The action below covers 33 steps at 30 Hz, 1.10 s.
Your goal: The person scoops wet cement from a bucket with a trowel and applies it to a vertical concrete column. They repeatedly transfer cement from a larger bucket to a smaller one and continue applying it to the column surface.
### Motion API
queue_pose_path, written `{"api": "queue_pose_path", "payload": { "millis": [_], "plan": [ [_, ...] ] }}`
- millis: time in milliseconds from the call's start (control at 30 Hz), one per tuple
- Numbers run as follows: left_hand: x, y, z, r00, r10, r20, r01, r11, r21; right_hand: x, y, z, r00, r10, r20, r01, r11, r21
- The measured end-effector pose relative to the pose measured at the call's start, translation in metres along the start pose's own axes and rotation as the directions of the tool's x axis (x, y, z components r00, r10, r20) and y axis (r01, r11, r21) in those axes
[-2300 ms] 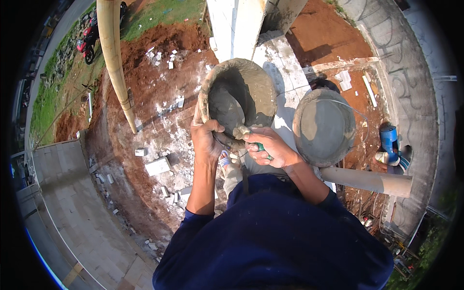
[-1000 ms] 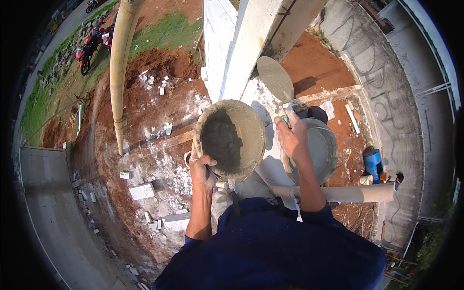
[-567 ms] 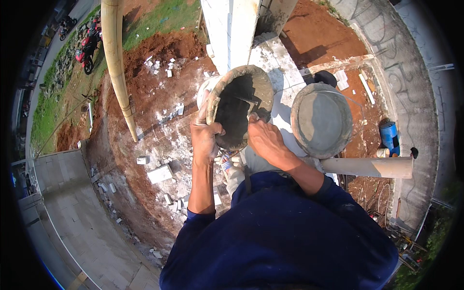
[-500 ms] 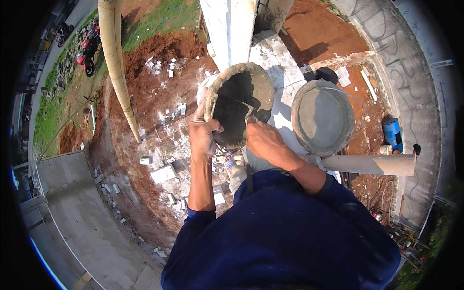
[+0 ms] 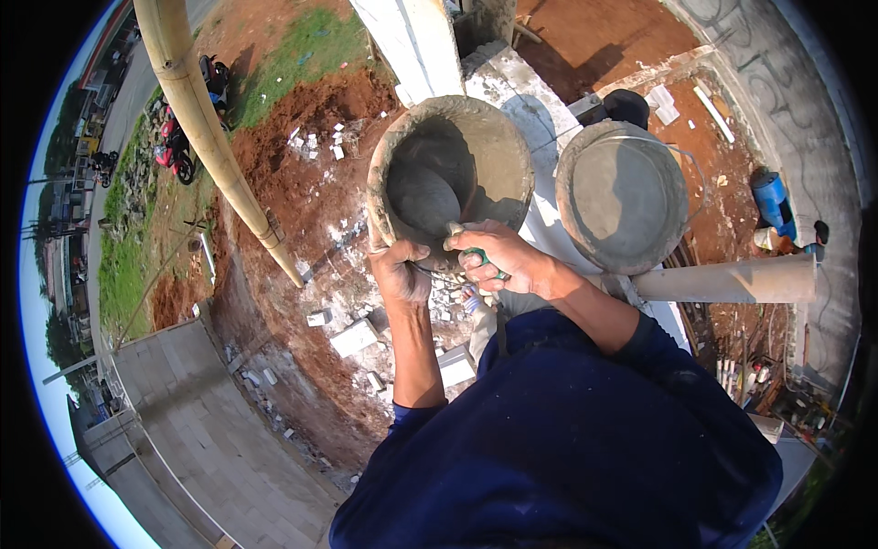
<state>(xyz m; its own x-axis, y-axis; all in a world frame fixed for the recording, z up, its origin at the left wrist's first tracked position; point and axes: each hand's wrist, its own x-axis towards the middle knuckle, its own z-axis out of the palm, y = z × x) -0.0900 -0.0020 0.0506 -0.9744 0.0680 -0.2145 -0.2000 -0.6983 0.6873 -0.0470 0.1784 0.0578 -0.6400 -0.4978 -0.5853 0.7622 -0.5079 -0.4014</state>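
Observation:
My left hand (image 5: 402, 270) grips the lower left rim of a mortar-caked bucket (image 5: 498, 156). My right hand (image 5: 501, 260) is closed on the green handle of a trowel (image 5: 422, 197), whose round grey blade is down inside that bucket among wet grey mortar. Just to the right, a second round bucket (image 5: 622, 192) with a wire handle holds smooth grey mortar or slurry. Behind both buckets is a white block ledge (image 5: 494, 78) meeting a pale column (image 5: 402, 46). Below my hands my foot (image 5: 477, 306) shows partly.
A bamboo pole (image 5: 197, 119) hangs on the left. A pipe-like bar (image 5: 722, 282) crosses at the right. Far below lie red soil, white rubble (image 5: 355, 339), a blue drum (image 5: 773, 201), a block wall (image 5: 210, 421), parked motorbikes (image 5: 174, 151) and a graffitied wall (image 5: 759, 82).
A second ago the trowel was raised above the bucket; now its blade is inside. Since half a second ago the bucket has tipped more upright, and the view has shifted toward the left side.

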Motion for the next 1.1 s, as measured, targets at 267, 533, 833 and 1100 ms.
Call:
{"api": "queue_pose_path", "payload": {
  "millis": [267,533,833,1100],
  "plan": [
    [0.016,-0.048,-0.07,0.951,-0.166,-0.259,0.116,0.973,-0.199,-0.034,-0.019,-0.003,1.0,-0.003,-0.015,0.006,0.984,0.181],
    [-0.029,-0.052,-0.093,0.888,-0.13,-0.44,0.04,0.977,-0.209,-0.043,-0.104,0.03,0.812,-0.545,-0.206,0.55,0.834,-0.04],
    [-0.034,-0.048,-0.096,0.867,-0.12,-0.483,0.03,0.981,-0.189,0.157,-0.261,-0.084,0.114,-0.988,-0.107,0.362,0.141,-0.922],
    [-0.054,-0.019,-0.09,0.895,-0.07,-0.441,-0.042,0.97,-0.239,0.082,-0.123,-0.013,0.473,-0.756,-0.453,0.748,0.616,-0.247]
  ]
}}
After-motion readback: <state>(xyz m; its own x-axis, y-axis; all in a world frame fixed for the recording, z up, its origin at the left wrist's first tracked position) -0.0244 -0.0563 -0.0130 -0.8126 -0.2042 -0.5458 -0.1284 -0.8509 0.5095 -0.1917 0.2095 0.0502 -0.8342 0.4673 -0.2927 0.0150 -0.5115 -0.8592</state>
